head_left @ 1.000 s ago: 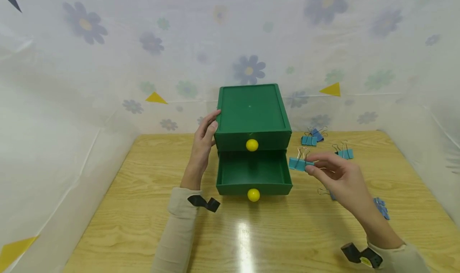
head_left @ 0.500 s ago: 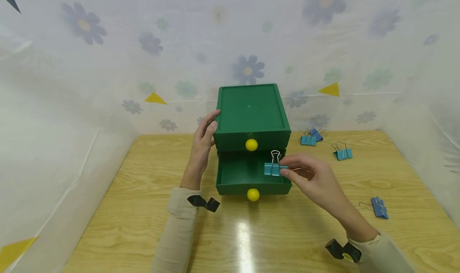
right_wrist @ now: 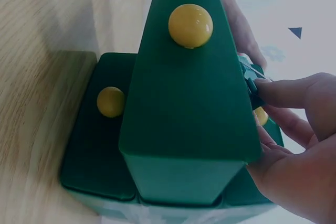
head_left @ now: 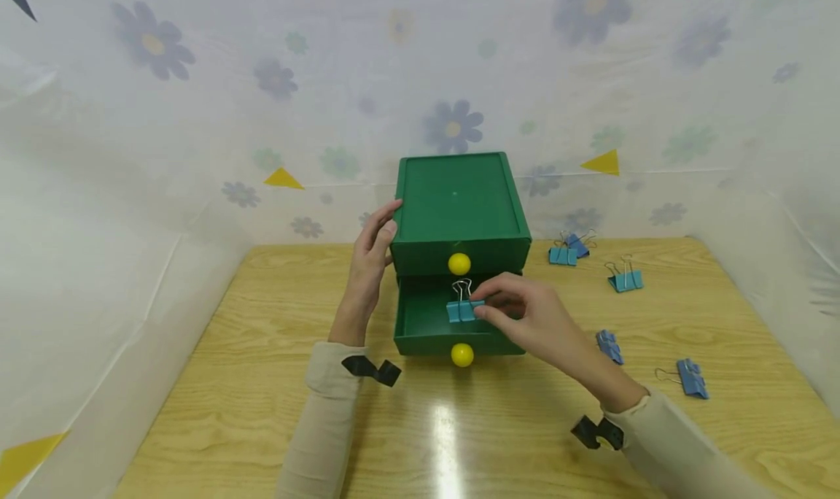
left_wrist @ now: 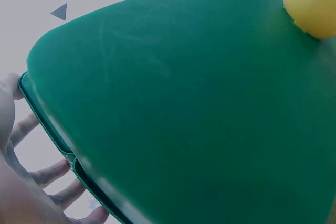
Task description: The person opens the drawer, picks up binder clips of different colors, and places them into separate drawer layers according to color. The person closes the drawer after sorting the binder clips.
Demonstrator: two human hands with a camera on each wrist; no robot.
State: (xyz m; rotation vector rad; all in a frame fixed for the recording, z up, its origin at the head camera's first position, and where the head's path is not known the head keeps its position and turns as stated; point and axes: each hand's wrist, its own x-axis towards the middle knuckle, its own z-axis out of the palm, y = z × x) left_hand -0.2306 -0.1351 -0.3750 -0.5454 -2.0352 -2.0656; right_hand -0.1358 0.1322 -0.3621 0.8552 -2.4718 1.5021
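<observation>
Flower-printed sheeting hangs behind a glossy wooden table

The drawer unit is plain deep green, its open drawer included, with glossy yellow knobs. The clip over that drawer is turquoise with silver handles. Right of the drawer unit there are turquoise clips and darker blue clips. Beneath the drawer unit, the bench shows pale yellow-brown wood grain. Behind the drawer unit, a whitish sheet bears purple-grey flowers with yellow centres, fainter green flowers and plain yellow triangles.
</observation>
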